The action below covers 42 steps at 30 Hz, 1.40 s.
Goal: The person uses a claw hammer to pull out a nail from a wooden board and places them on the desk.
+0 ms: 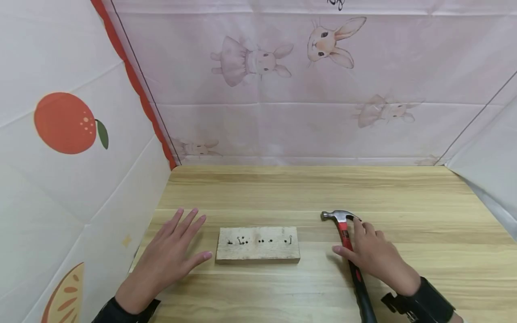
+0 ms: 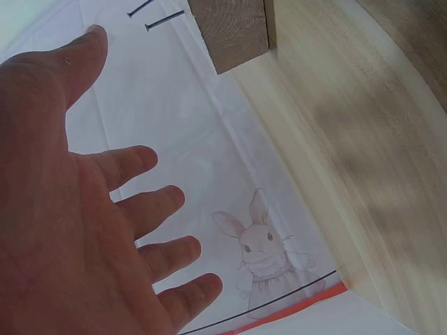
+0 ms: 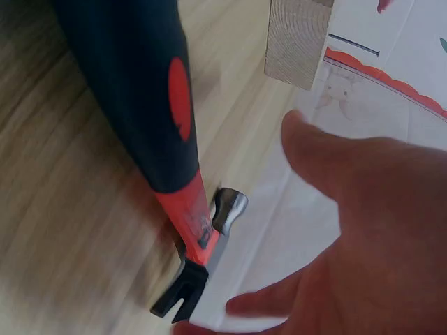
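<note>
On the table lies a claw hammer point(image 1: 343, 233) with a steel head and a red and black handle. Above its handle hovers my right hand point(image 1: 375, 251), thumb apart from the fingers; the right wrist view shows a gap between this hand and the hammer point(image 3: 188, 209). A pale wooden block point(image 1: 258, 251) sits in the middle, with several dark holes and a few nails standing out of its top. To its left, my left hand point(image 1: 167, 255) is spread, palm down, touching nothing I can see. Nails point(image 2: 164, 21) stick out of the block point(image 2: 234, 35) in the left wrist view.
The light wood table point(image 1: 258, 193) meets a pink cloth wall point(image 1: 258, 130) with rabbit prints at the back. A white cloth point(image 1: 48, 188) with fruit prints hangs along the left side, and another white cloth point(image 1: 488, 148) hangs on the right.
</note>
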### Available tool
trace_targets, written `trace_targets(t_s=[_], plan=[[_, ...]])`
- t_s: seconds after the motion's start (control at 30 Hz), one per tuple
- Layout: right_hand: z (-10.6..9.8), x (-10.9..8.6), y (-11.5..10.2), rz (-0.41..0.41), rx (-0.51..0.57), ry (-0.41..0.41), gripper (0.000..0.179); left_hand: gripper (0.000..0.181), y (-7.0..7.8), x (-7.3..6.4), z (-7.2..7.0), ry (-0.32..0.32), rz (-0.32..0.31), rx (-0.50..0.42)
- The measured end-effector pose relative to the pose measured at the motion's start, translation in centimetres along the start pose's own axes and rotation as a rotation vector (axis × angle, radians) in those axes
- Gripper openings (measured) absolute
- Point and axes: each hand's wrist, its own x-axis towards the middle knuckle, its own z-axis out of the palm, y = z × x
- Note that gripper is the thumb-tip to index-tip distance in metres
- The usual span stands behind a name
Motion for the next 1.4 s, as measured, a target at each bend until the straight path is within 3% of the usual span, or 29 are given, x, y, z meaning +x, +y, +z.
trace_targets(t_s=[0.13,0.3,0.7,0.83,1.03,1.4], plan=[[0.3,0.3,-0.2,0.054,0.022,-0.023,0.095,0.085,0.0,0.1,-0.1,0.002,0.008,-0.001],[0.5,0.5,-0.6,0.059,0.017,0.007,0.072,0.084,0.1,0.1,-0.2,-0.011,0.009,-0.014],[0.7,1.0,-1.6,-0.058,0.043,0.041,0.054,0.077,-0.3,-0.4,0.0,0.033,0.014,-0.026],[0.7,1.2,-1.6,-0.053,0.047,-0.002,0.048,0.074,-0.3,-0.5,0.0,0.035,0.011,-0.034],[0.7,1.8,-1.3,-0.014,0.038,-0.091,0.023,0.074,-0.3,-0.5,0.0,0.049,0.018,-0.027],[0.4,1.6,-0.5,-0.076,0.052,-0.077,0.021,0.075,-0.3,-0.4,0.2,0.038,0.021,-0.017]])
